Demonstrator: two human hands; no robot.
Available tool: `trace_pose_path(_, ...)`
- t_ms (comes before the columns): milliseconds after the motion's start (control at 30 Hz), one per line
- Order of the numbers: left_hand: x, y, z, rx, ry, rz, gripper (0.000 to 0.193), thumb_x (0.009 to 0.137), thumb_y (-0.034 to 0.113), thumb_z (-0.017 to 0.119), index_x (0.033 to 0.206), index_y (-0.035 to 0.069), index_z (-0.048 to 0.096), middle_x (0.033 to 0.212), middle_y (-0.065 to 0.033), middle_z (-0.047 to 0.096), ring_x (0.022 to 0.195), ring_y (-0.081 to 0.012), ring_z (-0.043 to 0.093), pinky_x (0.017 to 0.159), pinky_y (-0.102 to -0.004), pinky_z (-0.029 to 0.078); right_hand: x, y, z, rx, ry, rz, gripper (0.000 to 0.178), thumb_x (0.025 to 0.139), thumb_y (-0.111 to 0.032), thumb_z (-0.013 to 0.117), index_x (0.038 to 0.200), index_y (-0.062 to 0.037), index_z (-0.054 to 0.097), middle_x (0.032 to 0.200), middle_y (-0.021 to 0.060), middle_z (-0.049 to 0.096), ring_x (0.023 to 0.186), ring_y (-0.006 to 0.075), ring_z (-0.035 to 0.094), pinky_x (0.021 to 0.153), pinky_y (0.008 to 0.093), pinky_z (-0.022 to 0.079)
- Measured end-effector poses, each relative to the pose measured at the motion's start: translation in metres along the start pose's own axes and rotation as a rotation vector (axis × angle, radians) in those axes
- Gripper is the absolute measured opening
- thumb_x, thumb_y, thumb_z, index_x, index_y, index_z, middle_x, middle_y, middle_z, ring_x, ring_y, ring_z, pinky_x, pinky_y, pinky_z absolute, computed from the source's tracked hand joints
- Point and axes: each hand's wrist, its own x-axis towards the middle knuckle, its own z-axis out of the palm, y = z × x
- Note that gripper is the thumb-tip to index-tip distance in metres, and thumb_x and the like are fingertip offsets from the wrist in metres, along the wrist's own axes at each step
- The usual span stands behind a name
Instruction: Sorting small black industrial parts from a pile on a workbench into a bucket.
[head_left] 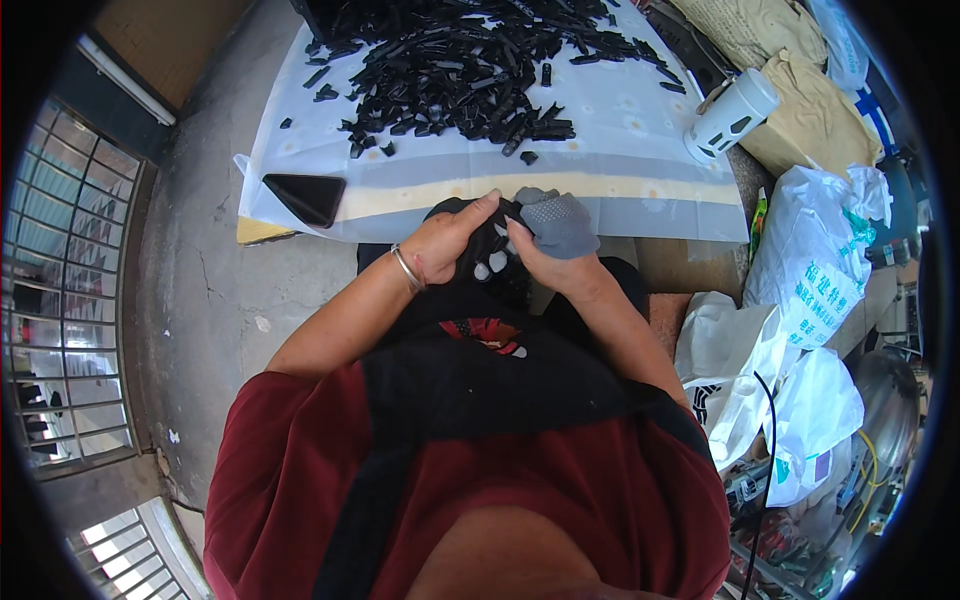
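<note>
Both my hands are close together over my lap, just in front of the table's near edge. My left hand (pixel 450 238) is bare, with a bangle on the wrist, and its fingers and thumb close on a dark glove (pixel 488 240) with pale grey fingertips. Opposite it, my right hand (pixel 553 262) pinches the same dark cloth, thumb toward the left hand. A grey dotted glove part (pixel 556 222) covers or lies over the right hand's fingers; which of these I cannot tell. Ahead on the table lies a large heap of small black plastic pieces (pixel 440 90).
The table (pixel 620 140) has a pale flowered cover. A black phone (pixel 305 200) lies at its near left, and a white tumbler (pixel 730 115) stands at the right. White plastic bags (pixel 805 240) and brown sacks (pixel 815 115) crowd the right side. A black cable (pixel 770 450) hangs at lower right.
</note>
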Motion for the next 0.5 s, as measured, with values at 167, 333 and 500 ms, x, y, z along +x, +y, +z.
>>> trace_pose_path(167,0.004,-0.005,0.004,0.243,0.043,0.162,0.042,0.09,0.036,0.047,0.108,-0.001,0.054,0.09,-0.0101,0.062,0.075,-0.0166,0.06,0.065,-0.0283,0.047,0.004,-0.002,-0.007,0.054,-0.052,0.004,0.012,0.076,-0.011,0.057,0.084,-0.0026,0.058,0.07,0.0126,0.056,0.065,0.0307,0.053,0.059,0.039,0.041)
trace_pose_path(333,-0.003,0.003,-0.012,1.063,0.253,0.338,0.044,0.091,0.04,0.04,0.099,0.002,0.058,0.08,-0.0125,0.062,0.071,-0.0205,0.059,0.066,-0.0302,0.046,0.001,-0.013,-0.024,0.011,-0.117,0.128,0.022,0.083,-0.022,0.055,0.091,-0.0013,0.057,0.076,0.0144,0.058,0.073,0.0315,0.055,0.065,0.0392,0.043)
trace_pose_path(500,-0.015,0.022,-0.002,0.888,0.217,0.554,0.045,0.092,0.039,0.038,0.088,0.001,0.061,0.075,-0.0126,0.062,0.07,-0.0233,0.059,0.065,-0.0309,0.045,-0.014,-0.013,-0.026,-0.025,-0.119,0.069,0.022,0.082,-0.02,0.057,0.094,-0.002,0.057,0.08,0.0134,0.06,0.076,0.0302,0.057,0.067,0.0371,0.044)
